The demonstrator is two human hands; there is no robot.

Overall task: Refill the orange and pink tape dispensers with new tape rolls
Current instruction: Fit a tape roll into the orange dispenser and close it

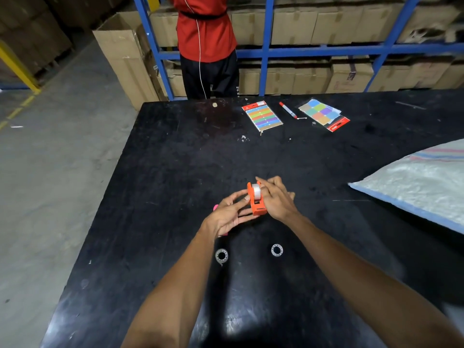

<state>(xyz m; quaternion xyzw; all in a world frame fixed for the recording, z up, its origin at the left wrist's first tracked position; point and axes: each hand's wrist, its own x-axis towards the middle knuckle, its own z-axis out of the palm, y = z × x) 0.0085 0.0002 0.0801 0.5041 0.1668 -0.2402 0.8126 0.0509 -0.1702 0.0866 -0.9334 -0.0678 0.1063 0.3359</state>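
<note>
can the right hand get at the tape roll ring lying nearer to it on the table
Probably yes. The ring lies in the open on the black table, nothing around it. But the right hand is busy on the orange dispenser and would have to let go first.

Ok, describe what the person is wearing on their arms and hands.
Nothing shows on either. The left hand and right hand are bare: no gloves, and no rings or watch that I can see. Both forearms are uncovered as far as the bottom edge of the picture, with no sleeve in view.

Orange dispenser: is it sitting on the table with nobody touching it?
No. The orange dispenser, with a tape roll in it, is held between the left hand and right hand above the black table.
</note>
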